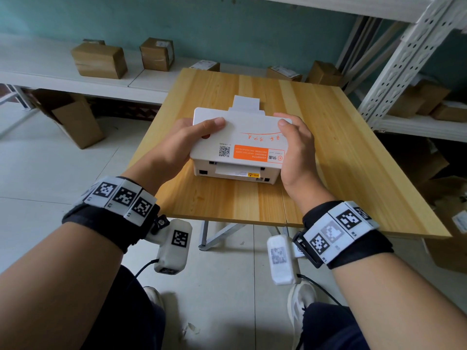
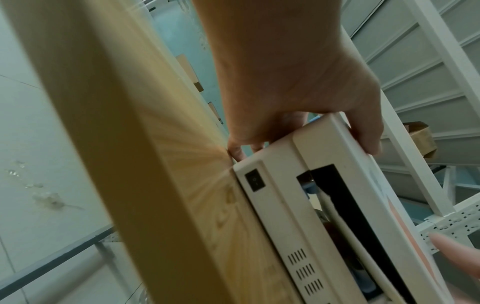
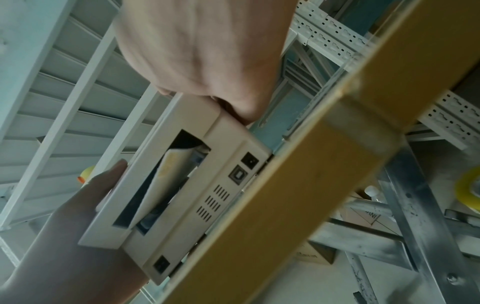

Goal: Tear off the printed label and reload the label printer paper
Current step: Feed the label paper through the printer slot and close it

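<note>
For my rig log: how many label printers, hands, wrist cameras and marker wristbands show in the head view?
label printer: 1
hands: 2, left hand and right hand, both gripping the printer
wrist cameras: 2
marker wristbands: 2
Total: 7

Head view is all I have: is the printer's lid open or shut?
Observer: Open. The left wrist view shows the lid lifted off the body, with a dark gap between them.
Operator: Where are the left fingers?
Observer: The left hand has its fingers down the body's side and its thumb over the lid.
Operator: Any paper inside?
Observer: Yes. The right wrist view shows a curled white sheet in the rear opening.
</note>
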### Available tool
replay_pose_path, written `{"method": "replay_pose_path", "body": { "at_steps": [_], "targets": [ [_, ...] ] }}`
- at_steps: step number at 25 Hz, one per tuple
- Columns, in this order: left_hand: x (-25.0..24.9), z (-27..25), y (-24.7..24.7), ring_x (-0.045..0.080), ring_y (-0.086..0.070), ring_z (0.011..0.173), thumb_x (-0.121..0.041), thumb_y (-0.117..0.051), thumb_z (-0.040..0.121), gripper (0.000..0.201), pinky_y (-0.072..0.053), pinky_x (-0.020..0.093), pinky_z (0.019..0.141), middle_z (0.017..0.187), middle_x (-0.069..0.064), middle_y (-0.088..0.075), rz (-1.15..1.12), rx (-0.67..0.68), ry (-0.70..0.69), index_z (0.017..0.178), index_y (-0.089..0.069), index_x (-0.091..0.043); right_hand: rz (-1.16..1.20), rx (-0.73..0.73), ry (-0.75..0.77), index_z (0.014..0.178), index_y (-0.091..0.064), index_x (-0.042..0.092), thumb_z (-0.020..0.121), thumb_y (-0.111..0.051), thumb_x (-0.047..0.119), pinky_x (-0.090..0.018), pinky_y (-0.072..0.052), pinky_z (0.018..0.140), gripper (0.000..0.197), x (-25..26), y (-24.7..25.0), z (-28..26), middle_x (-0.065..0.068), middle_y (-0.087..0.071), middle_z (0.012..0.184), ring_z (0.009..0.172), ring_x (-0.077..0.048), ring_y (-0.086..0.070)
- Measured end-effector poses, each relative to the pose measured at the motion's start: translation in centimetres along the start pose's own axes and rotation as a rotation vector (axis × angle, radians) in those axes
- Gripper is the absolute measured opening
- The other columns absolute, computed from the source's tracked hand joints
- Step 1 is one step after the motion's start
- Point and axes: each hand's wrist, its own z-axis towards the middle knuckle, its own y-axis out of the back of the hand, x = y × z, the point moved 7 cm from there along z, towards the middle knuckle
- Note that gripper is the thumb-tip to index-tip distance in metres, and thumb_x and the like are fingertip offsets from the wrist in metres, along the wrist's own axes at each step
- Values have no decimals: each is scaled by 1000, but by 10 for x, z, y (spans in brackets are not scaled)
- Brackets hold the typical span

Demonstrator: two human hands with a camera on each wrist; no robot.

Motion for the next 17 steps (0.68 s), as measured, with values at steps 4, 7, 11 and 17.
{"method": "replay_pose_path", "body": {
  "at_steps": [4, 7, 11, 17],
  "targets": [
    [1, 0, 0, 30, -71, 94, -38, -64, 85, 38, -48, 45, 93, 111, 21, -75, -2, -2, 0, 102, -70, -4, -9, 20, -9, 121, -58, 1, 83, -49, 31, -17, -51, 58, 49, -1, 0, 0, -5, -68, 96, 78, -4, -70],
    [2, 1, 0, 29, -72, 95, -38, -63, 86, 36, -50, 43, 93, 111, 19, -75, -4, 5, -3, 103, -70, -7, -8, 21, -23, 127, -56, 5, 84, -50, 34, -16, -51, 60, 53, -2, -1, 0, -3, -68, 99, 80, -4, -71],
    [5, 2, 0, 28, -72, 95, -40, -61, 87, 41, -52, 39, 90, 114, 21, -74, -14, 20, 2, 109, -69, -6, -22, 10, -31, 130, -56, 6, 84, -49, 36, -17, -52, 62, 56, -3, 0, 1, -5, -69, 102, 85, -7, -70],
    [5, 1, 0, 32, -69, 96, -40, -61, 87, 39, -49, 46, 93, 116, 24, -72, -18, 8, 0, 106, -69, -7, -23, 28, -34, 133, -54, 8, 85, -47, 38, -16, -52, 63, 57, -1, -1, -1, 1, -69, 102, 84, -1, -70]
  ]
}}
